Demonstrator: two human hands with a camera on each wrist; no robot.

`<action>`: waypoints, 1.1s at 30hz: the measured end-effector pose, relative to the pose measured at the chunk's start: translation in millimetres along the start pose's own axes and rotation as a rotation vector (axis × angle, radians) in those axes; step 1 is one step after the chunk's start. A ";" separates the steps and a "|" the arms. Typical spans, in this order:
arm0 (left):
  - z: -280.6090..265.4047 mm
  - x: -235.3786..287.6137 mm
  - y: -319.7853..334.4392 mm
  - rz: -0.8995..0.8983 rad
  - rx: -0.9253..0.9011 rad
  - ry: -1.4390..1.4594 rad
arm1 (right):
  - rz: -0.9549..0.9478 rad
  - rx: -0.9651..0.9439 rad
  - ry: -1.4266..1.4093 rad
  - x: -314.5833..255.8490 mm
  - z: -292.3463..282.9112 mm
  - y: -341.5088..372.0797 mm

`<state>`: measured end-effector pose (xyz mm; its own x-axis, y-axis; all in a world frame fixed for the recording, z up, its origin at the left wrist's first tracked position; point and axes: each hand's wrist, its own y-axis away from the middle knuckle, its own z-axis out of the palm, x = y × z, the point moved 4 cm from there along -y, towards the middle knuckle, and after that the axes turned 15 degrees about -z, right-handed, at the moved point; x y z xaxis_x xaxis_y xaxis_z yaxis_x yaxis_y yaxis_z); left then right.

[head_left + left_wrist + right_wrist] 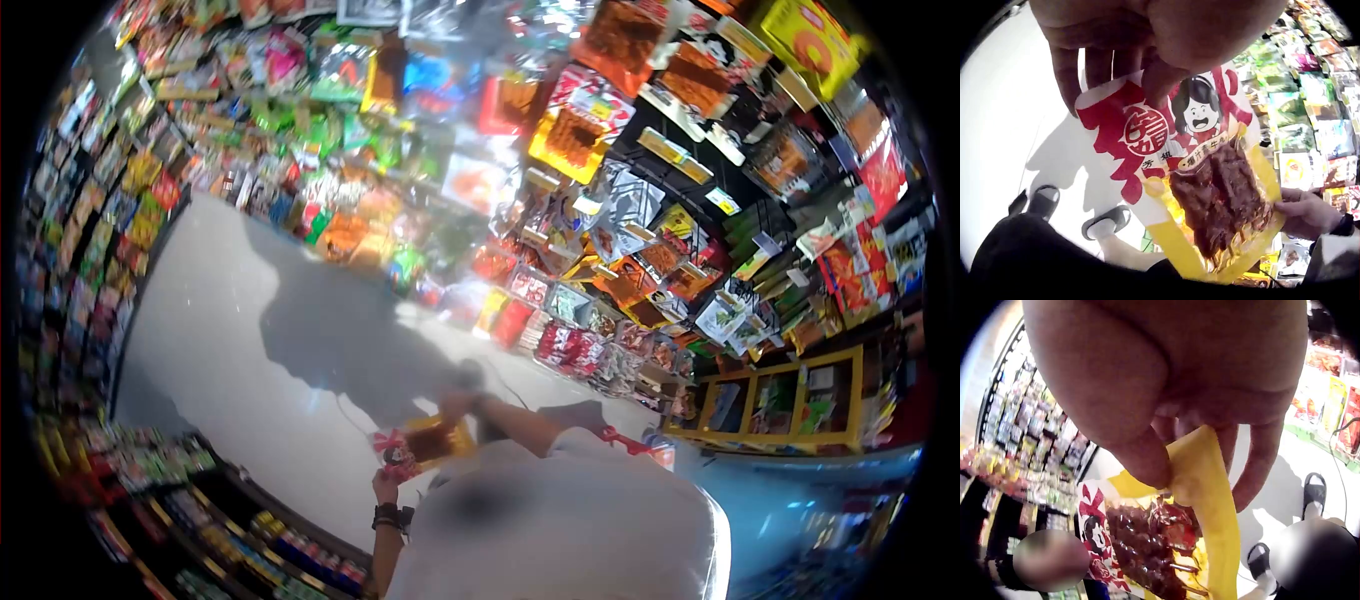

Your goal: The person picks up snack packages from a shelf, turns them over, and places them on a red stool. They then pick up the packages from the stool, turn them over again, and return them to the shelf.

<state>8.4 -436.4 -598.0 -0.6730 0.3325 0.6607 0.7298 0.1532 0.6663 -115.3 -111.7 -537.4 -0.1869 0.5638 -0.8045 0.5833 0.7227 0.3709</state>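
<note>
Lining the far L, shelves (pixel 85 250) of small pkgd goods flank a pale floor (pixel 205 300). Above it, L grip (pixel 385 487), w/ dark wristband (pixel 388 516), pinches the red-&-white end of a food pkt (pixel 1219 194), brown contents showing thru its window. Next, R grip (pixel 457 404) pinches the pkt's yellow end, so it's held btwn both. Further R, bagged snacks (pixel 580 130) hang in rows; far R, a yellow-framed unit (pixel 803 400).
</note>
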 end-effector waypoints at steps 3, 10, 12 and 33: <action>12.6 101.2 -41.6 0.102 -0.055 -0.070 | -0.013 0.397 -0.293 6.6 -55.6 57.5; 111.8 325.8 -115.0 0.342 -0.172 -0.102 | -0.090 0.848 -0.653 91.5 -119.0 145.7; 155.6 405.5 -103.3 0.461 -0.282 -0.098 | -0.118 0.994 -0.678 105.5 -141.1 174.7; 364.2 808.5 46.3 0.994 -0.691 0.020 | -0.326 1.821 -0.619 62.7 -327.6 295.7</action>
<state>-458.1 178.4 -158.9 0.1389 0.0070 0.9903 0.7150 -0.6926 -0.0954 -213.5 268.4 -326.2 -0.4173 0.0265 -0.9084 0.6540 -0.6853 -0.3204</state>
